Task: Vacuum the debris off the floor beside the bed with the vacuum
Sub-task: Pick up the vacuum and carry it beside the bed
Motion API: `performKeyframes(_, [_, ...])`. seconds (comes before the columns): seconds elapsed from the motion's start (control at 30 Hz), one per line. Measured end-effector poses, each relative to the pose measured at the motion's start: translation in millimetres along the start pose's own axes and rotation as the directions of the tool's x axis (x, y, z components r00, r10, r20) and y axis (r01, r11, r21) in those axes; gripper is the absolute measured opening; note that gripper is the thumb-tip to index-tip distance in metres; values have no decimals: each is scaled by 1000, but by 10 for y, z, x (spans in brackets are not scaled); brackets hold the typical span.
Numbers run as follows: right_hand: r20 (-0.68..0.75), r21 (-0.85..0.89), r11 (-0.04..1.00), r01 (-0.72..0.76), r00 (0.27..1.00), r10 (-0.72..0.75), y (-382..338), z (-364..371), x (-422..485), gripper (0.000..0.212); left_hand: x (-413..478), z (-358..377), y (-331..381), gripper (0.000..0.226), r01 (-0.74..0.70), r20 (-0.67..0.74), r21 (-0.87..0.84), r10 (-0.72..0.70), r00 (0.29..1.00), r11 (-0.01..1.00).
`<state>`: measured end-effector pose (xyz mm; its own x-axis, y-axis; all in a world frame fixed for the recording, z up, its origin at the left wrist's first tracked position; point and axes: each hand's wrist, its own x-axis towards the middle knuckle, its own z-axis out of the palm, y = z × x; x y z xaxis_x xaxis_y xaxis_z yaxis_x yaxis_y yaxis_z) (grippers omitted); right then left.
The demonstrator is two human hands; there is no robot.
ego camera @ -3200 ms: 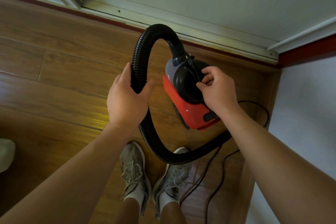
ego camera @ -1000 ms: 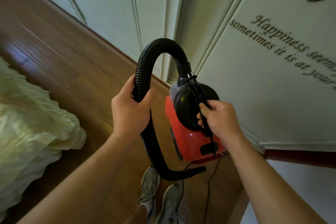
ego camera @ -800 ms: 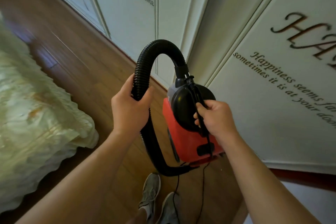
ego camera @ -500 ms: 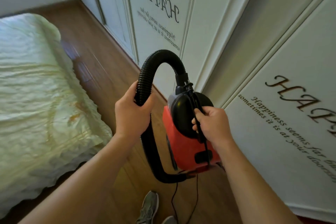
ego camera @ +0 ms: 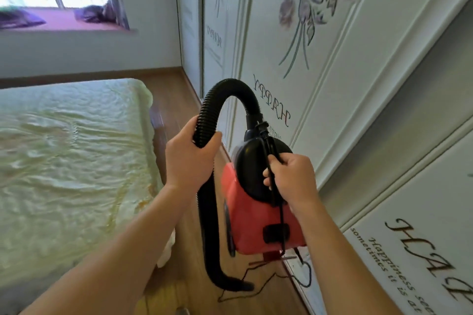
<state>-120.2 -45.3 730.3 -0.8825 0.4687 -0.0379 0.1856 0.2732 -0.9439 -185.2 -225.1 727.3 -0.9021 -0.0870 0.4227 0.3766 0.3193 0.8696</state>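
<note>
Standing with bed (ego camera: 71,161) at 9 o'clock, eyeing floor (ego camera: 176,100) strip toward 12. Curling left hand (ego camera: 190,158) tight round hose (ego camera: 212,110) at centre; better sliding grip down toward nozzle (ego camera: 238,286) dangling at 6, then lowering it flat. Carrying vacuum (ego camera: 256,217) just right of centre, clenching right hand (ego camera: 291,181) over cord (ego camera: 281,225) on top. Not seeing handle under palm, nor any debris anywhere – losing floor behind arms, blur.
</note>
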Motion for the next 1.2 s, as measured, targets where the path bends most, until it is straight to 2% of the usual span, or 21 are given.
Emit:
performKeyframes(0.1, [21, -14, 999, 43, 999, -43, -317, 192, 220, 25, 372, -127, -18, 7, -18, -39, 32, 20, 999, 999])
performKeyframes(0.37, [1, 6, 995, 97, 995, -97, -863, 833, 1075, 24, 1477, -238, -261, 5, -64, -85, -24, 62, 994, 998])
performKeyframes(0.6, [14, 34, 989, 146, 989, -147, -1236, 1327, 1944, 25, 2453, -186, -553, 8, -95, -136, 34, 99, 986, 995])
performKeyframes(0.83, [118, 45, 987, 153, 980, -157, -1313, 1729, 3095, 26, 3342, 197, -980, 6, -96, -189, 100, 113, 975, 990])
performKeyframes(1.03, [249, 44, 990, 132, 958, -139, -1321, 2171, 4286, 25, 4181, 658, -1405, 7, 7, -289, 203, 53, 956, 979])
performKeyframes(1.2, [335, 41, 986, 164, 927, -168, -1570, 2570, 5171, 23, 4879, 783, -1600, 13, 69, -380, 203, 13, 925, 977])
